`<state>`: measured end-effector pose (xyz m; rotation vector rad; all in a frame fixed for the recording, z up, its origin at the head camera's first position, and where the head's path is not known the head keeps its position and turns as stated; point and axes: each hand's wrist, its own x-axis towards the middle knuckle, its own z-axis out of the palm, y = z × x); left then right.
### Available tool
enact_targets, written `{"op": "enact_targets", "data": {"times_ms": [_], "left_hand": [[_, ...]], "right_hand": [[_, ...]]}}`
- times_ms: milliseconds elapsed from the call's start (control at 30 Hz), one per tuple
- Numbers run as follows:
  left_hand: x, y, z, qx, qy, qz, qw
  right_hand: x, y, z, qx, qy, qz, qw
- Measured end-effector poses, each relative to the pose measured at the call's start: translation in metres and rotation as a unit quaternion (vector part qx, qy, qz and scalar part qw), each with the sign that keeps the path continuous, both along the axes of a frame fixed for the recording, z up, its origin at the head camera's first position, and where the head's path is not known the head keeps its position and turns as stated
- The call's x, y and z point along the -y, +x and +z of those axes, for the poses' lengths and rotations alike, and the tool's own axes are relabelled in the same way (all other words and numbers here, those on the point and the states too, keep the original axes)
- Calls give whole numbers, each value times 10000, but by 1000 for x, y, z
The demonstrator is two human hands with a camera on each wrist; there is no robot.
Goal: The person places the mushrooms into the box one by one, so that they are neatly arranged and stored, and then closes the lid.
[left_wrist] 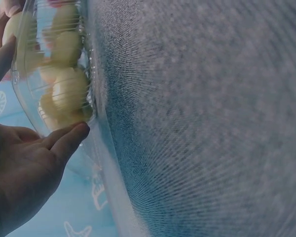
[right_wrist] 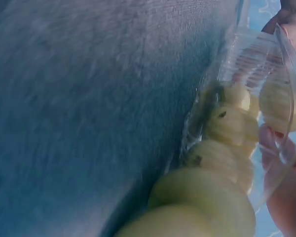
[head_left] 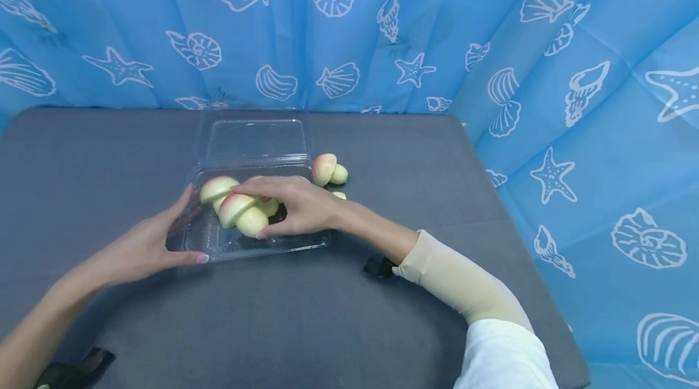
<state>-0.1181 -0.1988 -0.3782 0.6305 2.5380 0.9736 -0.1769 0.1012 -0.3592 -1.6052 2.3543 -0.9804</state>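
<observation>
A clear plastic clamshell box (head_left: pixel 213 246) lies on the table with its lid (head_left: pixel 256 139) folded back. Over its front part, my right hand (head_left: pixel 308 204) grips a mushroom-shaped piece (head_left: pixel 252 221), pale yellow-green with a pinkish cap, between thumb and fingers. Another such mushroom (head_left: pixel 218 187) shows in the box at the left, and the left wrist view shows several mushrooms (left_wrist: pixel 69 89) through the wall. My left hand (head_left: pixel 147 246) is spread at the box's left end, thumb by the front corner, fingers straight along the side. The right hand hides part of the contents.
To the right of the box one mushroom (head_left: pixel 324 169) lies on the grey table (head_left: pixel 273 316), and another (head_left: pixel 340 195) peeks out behind my right wrist. A black object (head_left: pixel 379 266) sits beneath the right forearm. A blue shell-patterned curtain (head_left: pixel 360 31) hangs behind and to the right.
</observation>
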Motion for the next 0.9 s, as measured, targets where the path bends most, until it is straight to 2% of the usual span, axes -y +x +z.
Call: {"op": "enact_targets", "data": {"times_ms": [300,533,900], "left_hand": [[0,-1,0,16,35,-53,10000],[-2,-2,-1,126,121,-39,9998],[1,-2,-1,66,75,-64,9999]], "right_hand": [[15,2,-3,124,-15,271,9996],[21,5,-6,-13,260,356,9990],[34,5,-8,386,598,252,9971]]}}
